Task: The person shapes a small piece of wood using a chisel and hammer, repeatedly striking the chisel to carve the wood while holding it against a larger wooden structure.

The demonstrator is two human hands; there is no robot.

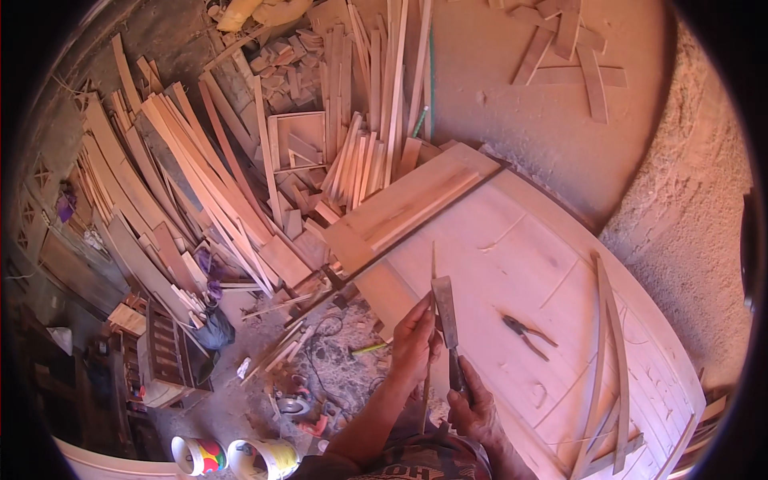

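Note:
My left hand (414,340) is closed around a thin wooden strip (434,260) that stands nearly upright in front of me. My right hand (474,406) grips the dark handle of a broad-bladed knife (444,308). Its grey blade points away from me and lies against or just beside the strip, near my left fingers; whether they touch is hard to tell. Pliers (528,336) with dark handles rest, jaws apart from my hands, on the pale wooden tabletop (480,272) to the right.
Long dark strips (612,352) lie across the tabletop's right part. A clamp bar (424,220) holds a board along its far left edge. Stacked planks (200,172) fill the left. Two buckets (260,460), a power tool (292,406) and shavings are on the floor. Offcuts (592,76) lie far right.

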